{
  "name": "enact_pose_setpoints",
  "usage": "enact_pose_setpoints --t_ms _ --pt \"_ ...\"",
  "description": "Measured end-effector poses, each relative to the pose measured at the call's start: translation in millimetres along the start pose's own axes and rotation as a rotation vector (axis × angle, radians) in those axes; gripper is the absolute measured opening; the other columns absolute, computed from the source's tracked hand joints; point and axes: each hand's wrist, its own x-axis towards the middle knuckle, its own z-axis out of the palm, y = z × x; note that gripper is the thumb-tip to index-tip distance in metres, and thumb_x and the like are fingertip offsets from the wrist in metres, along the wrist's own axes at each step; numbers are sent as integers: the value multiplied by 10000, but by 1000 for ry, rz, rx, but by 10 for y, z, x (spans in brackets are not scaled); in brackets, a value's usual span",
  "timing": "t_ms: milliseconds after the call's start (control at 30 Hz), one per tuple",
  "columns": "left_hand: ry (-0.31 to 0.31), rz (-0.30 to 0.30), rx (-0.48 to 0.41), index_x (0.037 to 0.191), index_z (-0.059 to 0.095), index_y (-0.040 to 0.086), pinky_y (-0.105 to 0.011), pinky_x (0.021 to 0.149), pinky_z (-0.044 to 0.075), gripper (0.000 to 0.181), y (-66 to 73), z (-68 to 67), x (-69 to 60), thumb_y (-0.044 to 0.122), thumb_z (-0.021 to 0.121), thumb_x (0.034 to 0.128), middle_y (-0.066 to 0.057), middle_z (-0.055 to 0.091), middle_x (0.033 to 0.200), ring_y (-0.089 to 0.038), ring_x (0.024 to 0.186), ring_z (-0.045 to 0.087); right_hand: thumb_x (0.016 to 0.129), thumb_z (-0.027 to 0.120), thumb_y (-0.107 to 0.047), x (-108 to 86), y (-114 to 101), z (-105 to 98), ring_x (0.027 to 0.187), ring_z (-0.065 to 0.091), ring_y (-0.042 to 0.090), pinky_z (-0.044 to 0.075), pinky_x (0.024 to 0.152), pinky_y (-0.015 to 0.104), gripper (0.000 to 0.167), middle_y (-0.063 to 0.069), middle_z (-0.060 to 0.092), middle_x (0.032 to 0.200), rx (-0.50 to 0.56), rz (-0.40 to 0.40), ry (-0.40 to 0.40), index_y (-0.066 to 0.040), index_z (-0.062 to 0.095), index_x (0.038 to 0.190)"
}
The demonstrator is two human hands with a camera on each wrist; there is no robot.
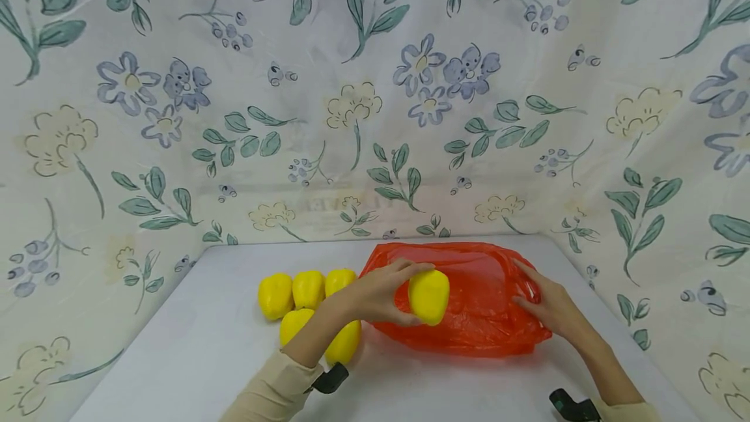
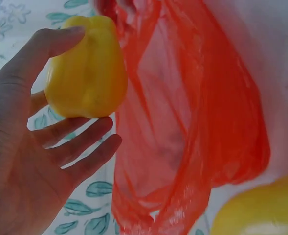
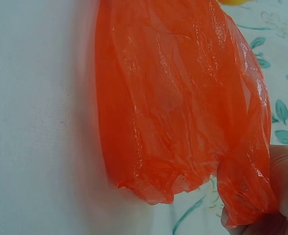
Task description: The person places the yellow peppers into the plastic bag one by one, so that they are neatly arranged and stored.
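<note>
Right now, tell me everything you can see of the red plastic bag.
The red plastic bag looks thin, glossy and translucent, with a crinkled, loosely puffed-out body. It lies on the white table, to the right of the group of loose yellow bell peppers. The right hand grips a gathered part at its right end. The left hand holds another yellow bell pepper before it; whether they touch is unclear.

No text or number can be read.
</note>
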Motion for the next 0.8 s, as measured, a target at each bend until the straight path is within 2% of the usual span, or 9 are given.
enact_pose_setpoints --t_ms 167,300,400,667,800 --pt "-19 -11 -34 1487 301 453 -292 945 523 852 31 81 204 477 781 785 113 447 1434 -114 1256 475 860 724 -77 -5 -12 -1 1139 551 504 605 757 480 738 325 497 1378 -9 14 -6 -47 352 1497" --pt "-16 9 -26 1489 308 436 -317 967 518 843 57 141 350 472 779 791 121 436 1455 -122 1292 452 859 726 -79 -1 -16 3 1155 540 508 602 769 491 741 322 493 1383 -15 21 -6 -52 351 1498" --pt "-20 12 -18 1492 314 418 -336 986 511 843 74 186 439 471 780 792 119 436 1461 -125 1302 448 859 728 -87 0 -18 9 1159 537 506 601 773 490 747 318 490 1387 -14 24 -6 -55 347 1501" --pt "-53 -38 -15 1498 306 429 -406 1031 492 844 111 293 663 488 770 796 122 402 1510 -146 1364 404 857 733 -93 11 -8 12 1143 552 497 606 758 470 754 309 499 1383 -21 7 12 -71 346 1504" --pt "-60 -24 -18 1506 297 415 -403 1067 468 845 119 350 783 492 763 806 133 399 1520 -142 1382 387 861 727 -96 8 -11 8 1164 538 503 604 767 475 757 308 498 1384 -27 18 3 -71 337 1510"
